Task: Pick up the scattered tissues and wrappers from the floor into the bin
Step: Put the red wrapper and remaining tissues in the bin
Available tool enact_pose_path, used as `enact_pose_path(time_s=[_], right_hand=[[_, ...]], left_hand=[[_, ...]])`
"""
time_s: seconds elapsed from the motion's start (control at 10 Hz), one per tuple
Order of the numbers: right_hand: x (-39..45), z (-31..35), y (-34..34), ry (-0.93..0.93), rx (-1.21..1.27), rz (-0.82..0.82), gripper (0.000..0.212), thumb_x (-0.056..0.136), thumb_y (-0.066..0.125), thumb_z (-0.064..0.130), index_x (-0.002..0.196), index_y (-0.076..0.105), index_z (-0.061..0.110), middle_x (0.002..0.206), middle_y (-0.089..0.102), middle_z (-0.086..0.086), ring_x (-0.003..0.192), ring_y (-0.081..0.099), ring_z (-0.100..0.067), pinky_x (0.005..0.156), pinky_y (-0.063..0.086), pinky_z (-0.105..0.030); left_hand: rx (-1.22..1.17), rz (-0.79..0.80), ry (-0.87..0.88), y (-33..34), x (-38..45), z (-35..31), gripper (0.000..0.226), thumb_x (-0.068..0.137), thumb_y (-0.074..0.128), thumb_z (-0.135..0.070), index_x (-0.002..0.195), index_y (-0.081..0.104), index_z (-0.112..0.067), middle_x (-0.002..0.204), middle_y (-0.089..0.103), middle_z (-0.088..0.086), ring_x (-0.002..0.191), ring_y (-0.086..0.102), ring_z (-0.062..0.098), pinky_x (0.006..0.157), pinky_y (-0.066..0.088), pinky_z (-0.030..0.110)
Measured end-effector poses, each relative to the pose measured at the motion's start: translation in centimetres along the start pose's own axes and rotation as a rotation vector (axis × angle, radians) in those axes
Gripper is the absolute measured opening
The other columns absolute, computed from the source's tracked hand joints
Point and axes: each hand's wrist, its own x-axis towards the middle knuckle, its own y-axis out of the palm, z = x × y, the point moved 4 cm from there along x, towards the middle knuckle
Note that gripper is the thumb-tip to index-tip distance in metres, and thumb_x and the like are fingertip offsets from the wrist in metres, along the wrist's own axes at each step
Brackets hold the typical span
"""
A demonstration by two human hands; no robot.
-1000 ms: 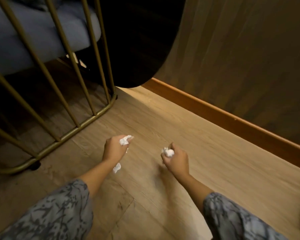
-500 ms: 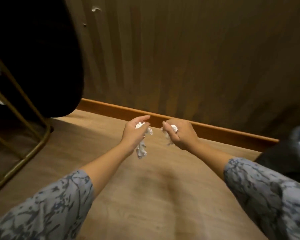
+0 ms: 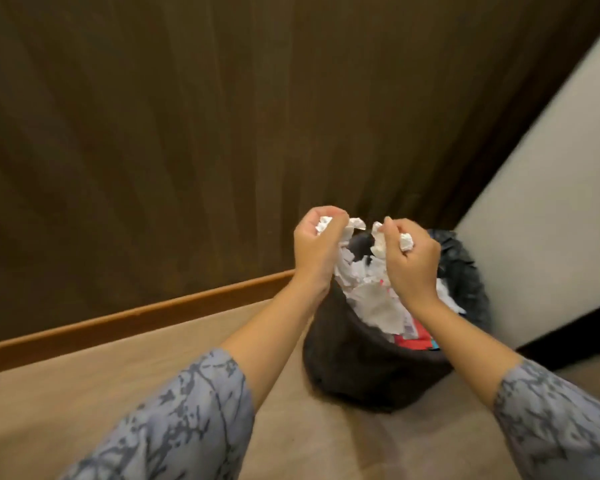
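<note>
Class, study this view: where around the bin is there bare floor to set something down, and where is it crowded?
Bare floor runs between the skirting board and the bin. Crowded: the bin is heaped with paper, and the left hand and right hand, each gripping tissue, sit over it.

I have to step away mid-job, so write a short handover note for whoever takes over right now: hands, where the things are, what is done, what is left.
Left hand: fingers curled round crumpled white tissue, above the near-left rim of the bin.
Right hand: grips another tissue wad, a loose end hanging at the fingertips, over the bin's opening.
Bin: black, bag-lined, on the floor in the corner, already piled with white paper and a red wrapper.
Done: both handfuls carried to the bin.
Left: let go of both so they drop inside. No litter shows on the visible floor; the rest of the room is out of view, so check it.
</note>
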Motion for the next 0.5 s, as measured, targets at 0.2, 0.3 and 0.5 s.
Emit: enact_pose_path(time_s=[0.2, 0.3, 0.5], right_hand=[[-3.9, -9.2, -4.3, 0.48, -0.449, 0.398, 0.067, 0.088, 0.027, 0.075, 0.128, 0.054, 0.028, 0.133, 0.055, -0.003, 0.129, 0.043, -0.027, 0.109, 0.032, -0.047], [-5.7, -9.2, -6.8, 0.67, -0.422, 0.565, 0.07, 0.093, 0.039, 0.063, 0.15, 0.026, 0.025, 0.159, 0.021, -0.002, 0.148, 0.007, -0.026, 0.121, 0.005, -0.044], [-3.0, 1.4, -15.2, 0.71, -0.356, 0.561, 0.062, 0.091, 0.055, 0.014, 0.147, 0.029, 0.013, 0.154, 0.03, -0.011, 0.142, 0.023, -0.029, 0.118, 0.024, -0.043]], left_hand=[[0.892, 0.561, -0.065, 8.5, 0.1, 9.9, 0.043, 0.102, 0.032, -0.023, 0.145, 0.031, -0.025, 0.149, 0.028, -0.002, 0.145, 0.008, 0.021, 0.119, -0.003, 0.05], [1.152, 0.749, -0.114, 7.1, -2.3, 10.9, 0.075, 0.098, 0.04, -0.027, 0.147, -0.017, -0.031, 0.158, -0.022, 0.001, 0.143, -0.026, 0.03, 0.111, -0.021, 0.055], [0.845, 0.606, -0.23, 5.8, -6.5, -1.8, 0.085, 0.091, 0.056, -0.02, 0.152, -0.004, -0.018, 0.159, -0.014, 0.005, 0.146, -0.016, 0.024, 0.117, -0.007, 0.042]])
